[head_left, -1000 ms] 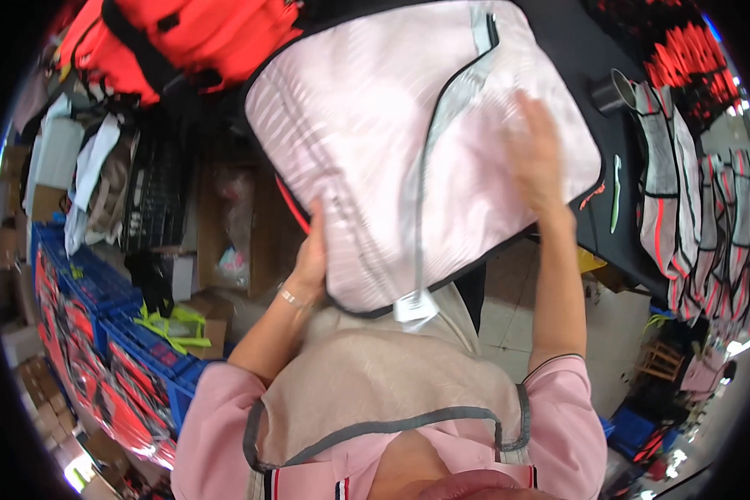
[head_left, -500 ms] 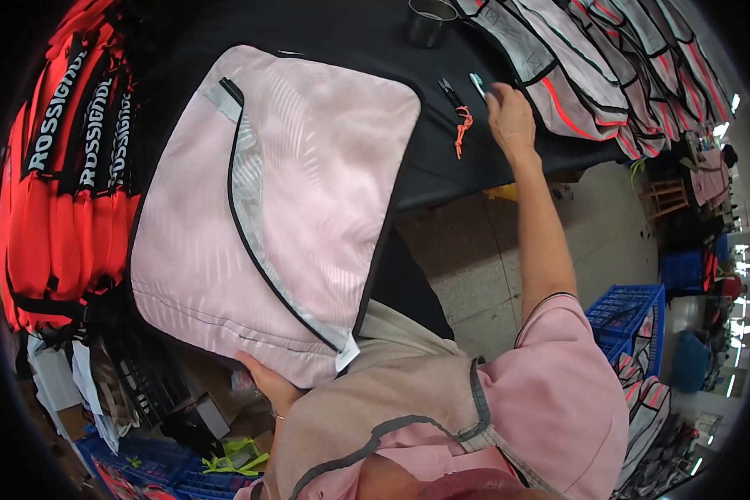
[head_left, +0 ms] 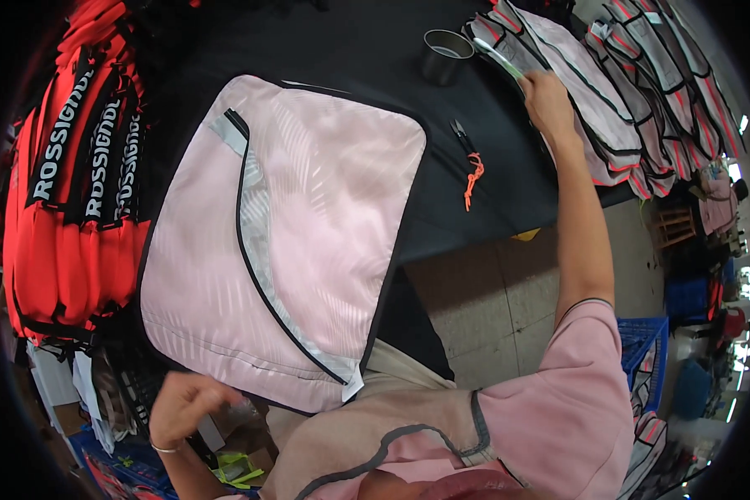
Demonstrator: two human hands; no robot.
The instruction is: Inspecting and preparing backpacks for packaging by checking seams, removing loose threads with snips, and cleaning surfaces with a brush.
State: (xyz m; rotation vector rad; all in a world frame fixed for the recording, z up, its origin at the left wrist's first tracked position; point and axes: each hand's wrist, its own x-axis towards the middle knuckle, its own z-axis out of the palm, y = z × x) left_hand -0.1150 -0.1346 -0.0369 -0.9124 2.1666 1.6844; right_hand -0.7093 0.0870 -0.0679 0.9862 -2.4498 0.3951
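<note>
My right hand [head_left: 547, 98] is closed round the handle of a toothbrush [head_left: 500, 60], whose bristle end points up and left over the rim of a dark metal cup [head_left: 447, 58]. A pale pink fabric panel [head_left: 325, 200] with black bound edges and a curved dark zip [head_left: 246, 208] lies across the front of the black-covered table and my lap. My left hand [head_left: 190, 405] is off the panel, by its lower left corner; motion smears its fingers. Thread snips [head_left: 463, 143] with an orange cord lie between the panel and my right arm.
Red bags [head_left: 75, 225] with black straps are stacked at the left. Grey and pink bag pieces [head_left: 583, 108] with orange trim pile up at the right of the black table [head_left: 342, 46]. Blue crates [head_left: 642, 333] stand on the floor at the right.
My right hand has picked up the toothbrush and carried it up and right, beside the cup. My left hand has let go of the panel's lower edge and moved left.
</note>
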